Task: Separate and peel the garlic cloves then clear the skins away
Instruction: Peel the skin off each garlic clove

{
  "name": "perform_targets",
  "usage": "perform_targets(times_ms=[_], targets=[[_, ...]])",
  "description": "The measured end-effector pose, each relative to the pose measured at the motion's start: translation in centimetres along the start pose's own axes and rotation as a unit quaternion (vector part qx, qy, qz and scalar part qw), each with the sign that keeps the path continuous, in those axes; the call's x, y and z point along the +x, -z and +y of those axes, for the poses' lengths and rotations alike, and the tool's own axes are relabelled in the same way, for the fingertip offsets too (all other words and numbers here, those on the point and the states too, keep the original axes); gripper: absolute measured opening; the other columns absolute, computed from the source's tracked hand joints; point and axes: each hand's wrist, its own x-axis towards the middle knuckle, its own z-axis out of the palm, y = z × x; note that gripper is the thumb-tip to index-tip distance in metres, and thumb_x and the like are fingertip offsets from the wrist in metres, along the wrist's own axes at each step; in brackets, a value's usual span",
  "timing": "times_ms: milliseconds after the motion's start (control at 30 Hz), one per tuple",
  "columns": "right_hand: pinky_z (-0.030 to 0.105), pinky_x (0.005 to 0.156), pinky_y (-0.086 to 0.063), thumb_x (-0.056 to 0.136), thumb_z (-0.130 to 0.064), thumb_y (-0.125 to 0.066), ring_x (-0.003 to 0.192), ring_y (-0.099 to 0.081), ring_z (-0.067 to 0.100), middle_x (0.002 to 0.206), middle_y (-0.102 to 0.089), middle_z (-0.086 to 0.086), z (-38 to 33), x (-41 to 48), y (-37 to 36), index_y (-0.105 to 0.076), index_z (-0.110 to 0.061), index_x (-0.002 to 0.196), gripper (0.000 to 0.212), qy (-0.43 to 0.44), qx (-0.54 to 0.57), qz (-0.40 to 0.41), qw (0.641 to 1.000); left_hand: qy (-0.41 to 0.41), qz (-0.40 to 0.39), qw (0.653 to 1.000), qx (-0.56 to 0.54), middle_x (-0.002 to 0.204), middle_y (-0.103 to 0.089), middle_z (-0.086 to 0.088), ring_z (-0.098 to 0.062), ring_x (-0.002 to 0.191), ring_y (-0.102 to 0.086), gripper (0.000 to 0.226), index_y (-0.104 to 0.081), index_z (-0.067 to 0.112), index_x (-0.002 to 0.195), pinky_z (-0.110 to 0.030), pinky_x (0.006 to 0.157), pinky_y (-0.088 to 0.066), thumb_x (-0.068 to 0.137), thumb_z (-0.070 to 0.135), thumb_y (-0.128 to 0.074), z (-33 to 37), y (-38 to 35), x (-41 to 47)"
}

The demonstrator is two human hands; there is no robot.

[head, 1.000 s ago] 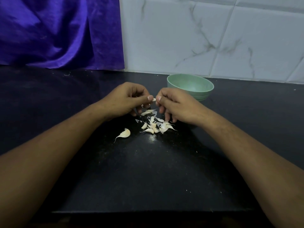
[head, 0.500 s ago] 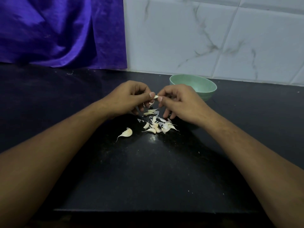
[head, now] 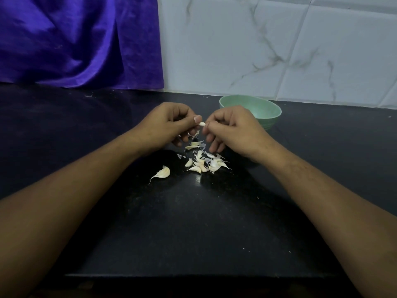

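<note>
A small pale garlic clove [head: 202, 124] is pinched between my left hand [head: 165, 127] and my right hand [head: 234, 129], just above the black counter. Both hands have their fingers curled, thumbs meeting at the clove. Below the hands lies a heap of several cloves and loose skins [head: 204, 161]. One larger unpeeled clove [head: 162, 173] lies apart, to the left of the heap. A scrap of skin hangs under my left fingers.
A pale green bowl [head: 264, 108] stands behind my right hand, near the tiled wall. Purple cloth [head: 75, 44] hangs at the back left. The black counter [head: 193, 229] ends at a front edge near the bottom.
Both hands stay together on the clove; the fingers have shifted slightly round it. The heap and the lone clove lie as before.
</note>
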Motion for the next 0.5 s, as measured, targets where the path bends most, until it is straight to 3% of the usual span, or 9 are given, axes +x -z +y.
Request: perform_targets(times_ms=[100,200,267,367,500], targets=[[0.026,0.047,-0.052,0.096,-0.002,-0.054,0.052,-0.068,0.023,0.064,-0.067,0.011,-0.3,-0.1,-0.2,-0.069,0.0,0.08,0.022,-0.035,0.095,0.007,0.995,-0.001,0.005,1.0,-0.026,0.078,-0.067,-0.007,-0.013,0.063,-0.061,0.037,-0.063,-0.011,0.099,-0.024,0.056,-0.052,0.103,0.025,-0.062,0.0,-0.1,0.1],[0.024,0.045,-0.05,0.095,-0.001,-0.055,0.047,-0.065,0.019,0.061,-0.065,0.011,-0.5,-0.2,-0.4,-0.068,0.001,0.081,0.02,-0.066,0.146,0.002,0.987,-0.012,0.028,0.999,-0.009,0.084,-0.073,-0.009,-0.018,0.067,-0.066,0.028,-0.069,-0.003,0.101,-0.027,0.058,-0.056,0.101,0.025,-0.066,-0.1,-0.3,0.0],[0.024,0.045,-0.049,0.095,-0.003,-0.056,0.046,-0.063,0.018,0.059,-0.064,0.01,-0.7,-0.2,-0.4,-0.068,0.001,0.081,0.02,-0.084,0.157,0.0,0.984,-0.068,0.068,0.993,0.076,0.089,-0.076,-0.004,-0.017,0.074,-0.071,0.016,-0.076,0.01,0.104,-0.028,0.063,-0.059,0.098,0.025,-0.071,-0.1,-0.2,0.0],[0.024,0.044,-0.047,0.095,-0.005,-0.057,0.044,-0.062,0.017,0.057,-0.062,0.008,-1.0,-0.3,-0.3,-0.068,0.0,0.077,0.022,-0.106,0.165,0.009,0.981,-0.184,0.084,0.951,0.233,0.097,-0.073,0.008,-0.006,0.084,-0.069,0.015,-0.08,0.023,0.107,-0.029,0.071,-0.059,0.093,0.028,-0.077,0.4,0.2,-0.1],[0.024,0.043,-0.045,0.095,-0.007,-0.057,0.042,-0.059,0.016,0.055,-0.061,0.007,-1.0,-0.3,-0.3,-0.067,-0.001,0.074,0.024,-0.116,0.156,0.014,0.981,-0.212,0.08,0.907,0.354,0.101,-0.069,0.013,-0.008,0.087,-0.064,0.017,-0.08,0.031,0.107,-0.043,0.071,-0.058,0.092,0.038,-0.075,1.2,0.4,-0.3]])
